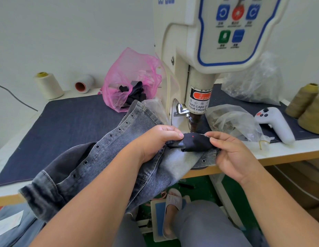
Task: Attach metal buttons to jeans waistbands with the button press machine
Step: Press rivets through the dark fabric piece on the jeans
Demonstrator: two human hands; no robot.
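Note:
A grey washed denim garment with a row of metal eyelets lies across the table edge, under the cream button press machine. A dark fabric patch sits on its end below the press head, with a red laser dot on it. My left hand pinches the patch's left edge against the denim. My right hand pinches the patch's right edge, with a thin metal piece at the fingertips.
A pink plastic bag of dark scraps stands behind the garment. Clear plastic bags and a white controller lie at the right. Thread cones stand at the back left and far right. A foot rests on the pedal below.

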